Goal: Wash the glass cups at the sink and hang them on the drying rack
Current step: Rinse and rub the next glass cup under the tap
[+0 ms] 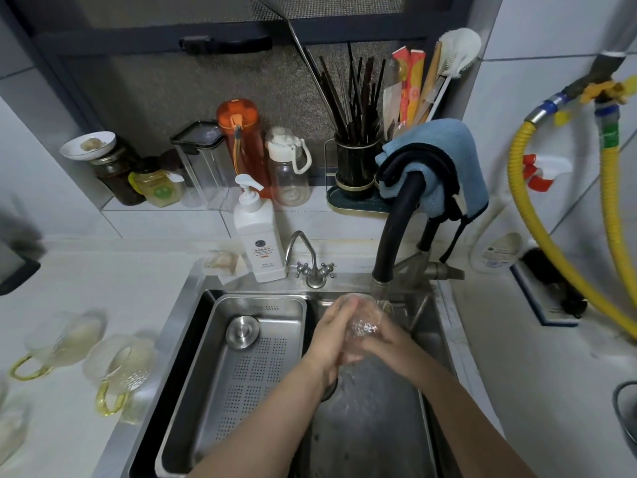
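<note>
- My left hand (329, 331) and my right hand (382, 338) both wrap around one glass cup (362, 313), held over the sink (375, 419) just under the black tap (393, 236).
- A metal tray (213, 391) with small holes sits in the left part of the sink, with a round plug (242, 331) on it.
- A white soap bottle (258, 236) stands on the sink's back edge.
- Two more glass cups with yellow handles (117, 367) wait on the white counter (103, 277) to the left.
- Jars, bottles and a chopstick holder (355, 167) line the shelf by the window.
- A blue cloth (444, 157) hangs over the tap.
</note>
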